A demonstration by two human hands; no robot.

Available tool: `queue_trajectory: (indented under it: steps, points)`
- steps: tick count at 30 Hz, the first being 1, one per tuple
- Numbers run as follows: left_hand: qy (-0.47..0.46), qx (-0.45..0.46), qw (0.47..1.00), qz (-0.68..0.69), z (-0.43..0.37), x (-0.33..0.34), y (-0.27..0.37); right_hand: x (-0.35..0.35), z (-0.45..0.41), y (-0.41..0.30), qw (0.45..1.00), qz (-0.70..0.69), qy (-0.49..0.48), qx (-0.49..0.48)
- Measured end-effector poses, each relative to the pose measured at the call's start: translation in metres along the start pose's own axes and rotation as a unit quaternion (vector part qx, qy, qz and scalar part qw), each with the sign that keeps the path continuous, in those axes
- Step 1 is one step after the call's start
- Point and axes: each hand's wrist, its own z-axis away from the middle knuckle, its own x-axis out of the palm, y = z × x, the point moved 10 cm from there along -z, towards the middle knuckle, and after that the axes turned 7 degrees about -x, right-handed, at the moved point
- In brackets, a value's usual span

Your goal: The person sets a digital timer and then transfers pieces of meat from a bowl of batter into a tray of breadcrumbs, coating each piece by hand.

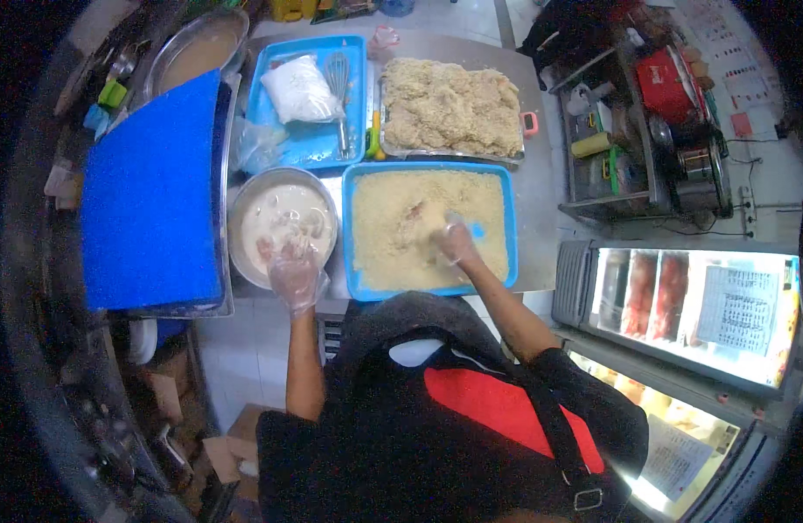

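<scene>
My left hand [297, 276], in a clear plastic glove, reaches into a round metal bowl [234, 243] of milky white batter [270, 209]. Pale pinkish lumps that look like meat lie in the batter by its fingertips, and I cannot tell if any is gripped. Over a blue tray [513, 229] filled with yellowish breadcrumbs [382, 255] is my right hand [456, 242], gloved too and blurred by motion. To its left a partly coated, reddish piece of food [415, 210] sits in the crumbs. Whether crumbs are inside the right hand is unclear.
Behind the crumbs stands a tray heaped with breaded pieces [450, 108]. Another blue tray [261, 85] holds a bag of white powder [303, 88] and a wire whisk [338, 78]. A blue board [156, 202] flanks the bowl's left. Lit display fridges [692, 307] stand at right.
</scene>
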Motion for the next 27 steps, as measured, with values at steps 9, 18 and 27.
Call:
queue_trajectory:
  steps: [9, 18, 27]
  points:
    - [0.113, 0.201, 0.967, -0.110, 0.015, 0.004, 0.017, -0.013, -0.038, -0.101, 0.846, 0.336, 0.144, -0.389]
    - [0.036, 0.105, 0.990, -0.086, 0.005, 0.012, -0.003, -0.050, -0.031, -0.087, 0.967, 0.091, -0.175, -0.164]
    - [0.003, -0.001, 0.998, 0.064, -0.005, 0.003, -0.004, -0.041, 0.032, -0.092, 0.945, 0.260, 0.094, -0.173]
